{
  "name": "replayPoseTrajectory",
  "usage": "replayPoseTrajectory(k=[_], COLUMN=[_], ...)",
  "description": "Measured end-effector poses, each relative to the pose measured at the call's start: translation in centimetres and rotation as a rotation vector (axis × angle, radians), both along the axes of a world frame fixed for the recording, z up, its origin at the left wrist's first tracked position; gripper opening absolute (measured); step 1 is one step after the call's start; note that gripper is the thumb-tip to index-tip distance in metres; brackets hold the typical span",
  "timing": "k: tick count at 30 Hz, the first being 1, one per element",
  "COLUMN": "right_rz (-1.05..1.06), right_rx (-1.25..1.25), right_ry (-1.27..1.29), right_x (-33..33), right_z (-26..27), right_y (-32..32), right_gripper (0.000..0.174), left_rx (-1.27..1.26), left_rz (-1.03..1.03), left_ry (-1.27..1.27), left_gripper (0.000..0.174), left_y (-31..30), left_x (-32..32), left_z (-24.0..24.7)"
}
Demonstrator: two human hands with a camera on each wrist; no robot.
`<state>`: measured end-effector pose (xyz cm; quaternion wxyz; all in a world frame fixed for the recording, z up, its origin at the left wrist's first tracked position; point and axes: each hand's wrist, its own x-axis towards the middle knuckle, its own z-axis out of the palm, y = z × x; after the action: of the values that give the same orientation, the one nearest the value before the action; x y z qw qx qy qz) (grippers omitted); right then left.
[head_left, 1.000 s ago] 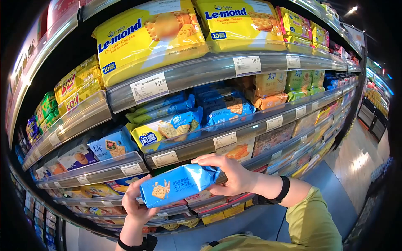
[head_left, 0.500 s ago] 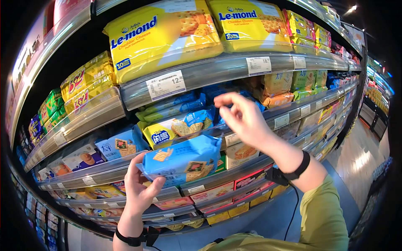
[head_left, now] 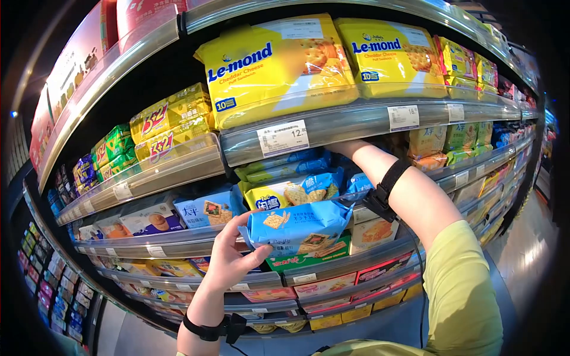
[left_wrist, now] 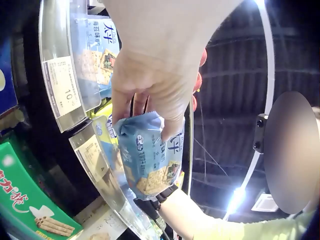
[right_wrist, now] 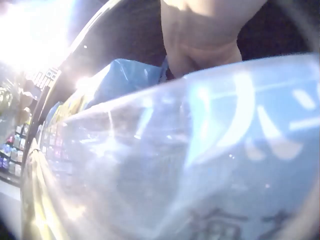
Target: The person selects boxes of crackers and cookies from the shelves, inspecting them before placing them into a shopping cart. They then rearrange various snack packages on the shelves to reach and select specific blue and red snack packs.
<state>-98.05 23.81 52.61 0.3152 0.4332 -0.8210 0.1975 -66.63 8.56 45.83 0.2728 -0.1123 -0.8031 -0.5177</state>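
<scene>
A blue cracker packet [head_left: 300, 225] is gripped at its left end by my left hand [head_left: 230, 258], thumb in front. In the left wrist view the fingers of my left hand [left_wrist: 155, 90] curl round one end of the blue packet [left_wrist: 150, 155]. My right hand is inside the middle shelf, beneath the yellow Le-mond packs [head_left: 279, 71]; only its wrist and forearm show in the head view. In the right wrist view part of my right hand [right_wrist: 202, 47] appears behind the clear shelf front [right_wrist: 130, 135], its fingers hidden.
A yellow and blue TUC packet [head_left: 291, 191] lies on the middle shelf behind the held packet. Above my right forearm runs the upper shelf's edge [head_left: 350, 127] with price tags. Lower shelves hold boxes, including a green one [head_left: 312, 255].
My right hand has let go of the packet and reached into the middle shelf. My left hand still holds the packet, now farther right in the head view.
</scene>
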Motion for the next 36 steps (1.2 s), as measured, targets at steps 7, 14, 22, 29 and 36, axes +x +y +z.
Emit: replayPoseTrajectory(k=[7,14,22,29,36], right_rz=[0.05,0.504,0.47,0.746,0.903], right_rx=[-0.185,-0.95,-0.808,-0.553,-0.416], right_ry=[-0.024,-1.019,-1.086,-1.316,-1.051], right_x=[-1.5,4.3,6.4,5.7,6.1], right_z=[-0.4,-0.3,-0.8,-0.2,-0.5], right_y=[0.3,5.2,7.7,8.8,7.3], right_gripper=[0.053,0.019,0.031,0.039,0.05], left_rx=[-0.052,0.007,0.056,-0.163,-0.247], left_rz=[0.046,0.075,0.027,0.117,0.093], left_ry=[-0.024,0.014,0.05,0.127,0.162], left_gripper=[0.052,0.051,0.048,0.049,0.048], left_y=[0.2,0.2,-0.1,0.3,0.7], left_x=[0.7,-0.5,-1.9,-1.8,-1.3], left_z=[-0.7,-1.6,-2.0,-1.8,-0.8])
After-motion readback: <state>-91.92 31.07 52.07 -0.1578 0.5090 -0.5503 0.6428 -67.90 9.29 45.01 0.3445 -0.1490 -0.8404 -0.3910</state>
